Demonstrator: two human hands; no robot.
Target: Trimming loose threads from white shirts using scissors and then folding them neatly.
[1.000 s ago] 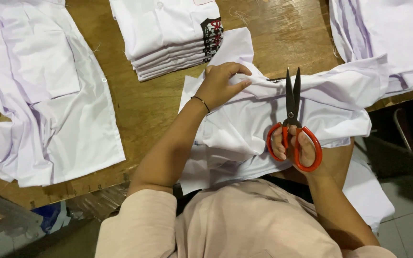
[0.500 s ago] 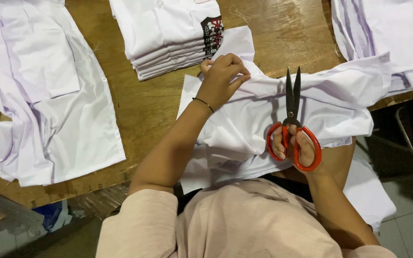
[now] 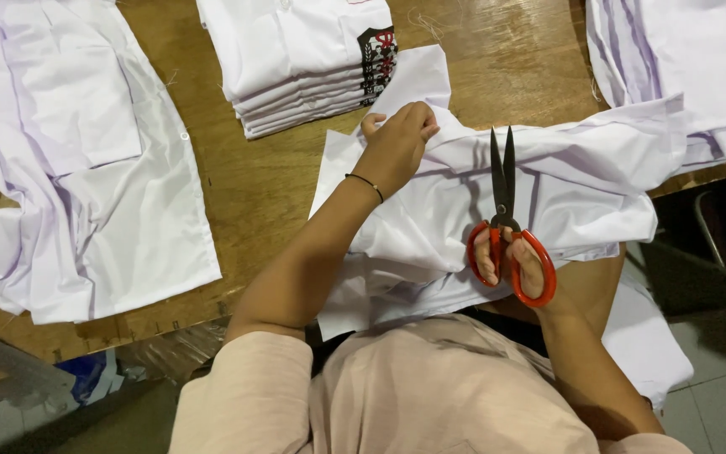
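White garment (image 3: 565,193): lying rumpled across the near edge of the wooden table (image 3: 262,176), directly in front of the person, its lower part hanging over the edge toward the lap. A flat white panel (image 3: 418,80) is sticking out from under it toward the far side.

Left hand (image 3: 397,143): pinching a fold of the garment at its upper left part, fingers curled closed on the cloth; a thin dark bracelet (image 3: 365,183) is sitting on the wrist.

Right hand (image 3: 510,265): gripping red-handled scissors (image 3: 506,219), fingers passing through both loops. The blades are lying close together, pointing away from the person, and resting on the garment's middle.

Stack of folded white shirts (image 3: 296,59): sitting on the table beyond the left hand, just beside the flat panel, a dark printed patch (image 3: 377,50) showing at its right edge.

Loose white shirt (image 3: 69,160): spreading open over the left part of the table, well apart from the hands.

More white cloth (image 3: 682,67): piling at the far right corner, touching the garment's right end.

Person's top (image 3: 413,395): pale pink, filling the lower edge of the view.
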